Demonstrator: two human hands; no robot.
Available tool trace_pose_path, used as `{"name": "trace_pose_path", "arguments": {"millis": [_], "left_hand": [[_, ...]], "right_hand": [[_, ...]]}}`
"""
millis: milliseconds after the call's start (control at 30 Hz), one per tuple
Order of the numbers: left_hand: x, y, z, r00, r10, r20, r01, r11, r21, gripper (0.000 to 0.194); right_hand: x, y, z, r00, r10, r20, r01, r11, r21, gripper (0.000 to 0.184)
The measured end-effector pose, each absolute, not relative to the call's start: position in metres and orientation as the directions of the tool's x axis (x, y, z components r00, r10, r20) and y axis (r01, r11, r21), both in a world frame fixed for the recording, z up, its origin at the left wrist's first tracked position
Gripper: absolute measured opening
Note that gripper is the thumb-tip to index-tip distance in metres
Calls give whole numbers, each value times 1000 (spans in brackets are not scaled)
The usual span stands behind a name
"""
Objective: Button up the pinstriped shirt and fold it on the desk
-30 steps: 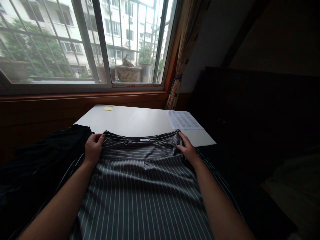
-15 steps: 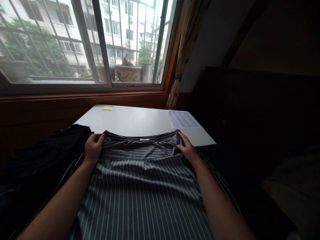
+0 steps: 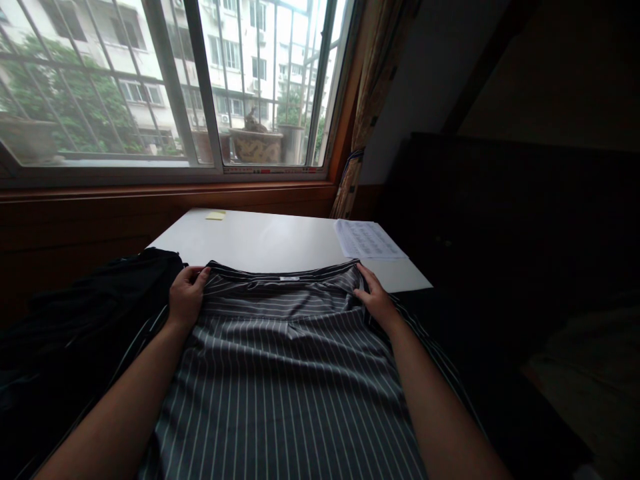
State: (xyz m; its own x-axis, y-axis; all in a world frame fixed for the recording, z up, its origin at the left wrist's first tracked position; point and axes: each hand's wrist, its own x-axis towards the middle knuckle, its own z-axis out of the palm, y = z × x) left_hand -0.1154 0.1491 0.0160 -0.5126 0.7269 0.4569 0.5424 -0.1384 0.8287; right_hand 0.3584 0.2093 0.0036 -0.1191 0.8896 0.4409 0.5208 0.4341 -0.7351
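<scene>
A dark grey shirt [image 3: 295, 380] with thin white stripes lies spread out in front of me, its back facing up. Across its top runs a yoke [image 3: 280, 300] with sideways stripes, above a small pleat. A pale label [image 3: 289, 278] shows at the middle of the far edge. My left hand [image 3: 187, 293] pinches the upper left corner between thumb and fingers. At the upper right corner, my right hand [image 3: 375, 297] grips the cloth, fingers over the edge and thumb on the near side. The fabric between both hands is stretched fairly straight, with soft wrinkles below.
Beyond the shirt is a white table [image 3: 270, 237] bearing a yellow sticky note [image 3: 216, 215] and printed sheets [image 3: 370, 239]. Dark clothing [image 3: 115, 287] is heaped at the left. A barred window [image 3: 270, 87] and a tied curtain [image 3: 353, 173] stand behind. The right side is very dark.
</scene>
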Motion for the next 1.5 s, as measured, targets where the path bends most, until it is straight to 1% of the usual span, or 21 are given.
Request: {"name": "trace_pose_path", "arguments": {"millis": [233, 667, 1000, 1133, 1267, 1500], "left_hand": [[-116, 149, 15, -510, 730, 455, 545, -135, 827, 32], [-118, 151, 12, -505, 726, 467, 557, -140, 819, 34], [-117, 150, 14, -510, 729, 456, 549, -133, 826, 32], [-119, 150, 13, -531, 719, 448, 540, -121, 833, 32], [-124, 152, 10, -595, 669, 444, 526, -94, 845, 33], [-125, 155, 8, -657, 614, 437, 493, -89, 866, 33]], "right_hand": [[359, 210, 3, -110, 893, 436, 510, 427, -747, 70], [358, 207, 3, -86, 922, 378, 494, 369, -787, 69], [357, 207, 4, -83, 923, 377, 480, 368, -796, 68], [357, 206, 6, -68, 921, 384, 475, 368, -799, 71], [359, 207, 4, -21, 924, 381, 432, 352, -830, 75], [362, 210, -2, 35, 922, 386, 364, 348, -864, 75]]}}
